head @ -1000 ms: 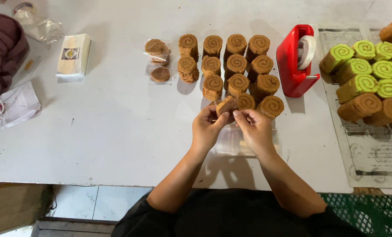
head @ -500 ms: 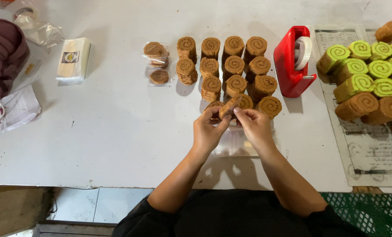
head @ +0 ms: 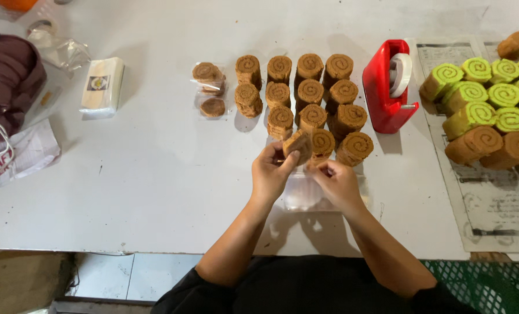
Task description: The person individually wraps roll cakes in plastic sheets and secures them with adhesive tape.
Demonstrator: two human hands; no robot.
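A round brown swirl cake slice (head: 298, 145) (tilted, spiral face partly hidden) sits pinched above a flat clear plastic bag (head: 306, 192) on the white table.

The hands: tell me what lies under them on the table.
Under the left hand and right hand lies a clear plastic bag, flat on the white table. The left hand holds a brown roll slice. The bag's top edge is covered by the hands.
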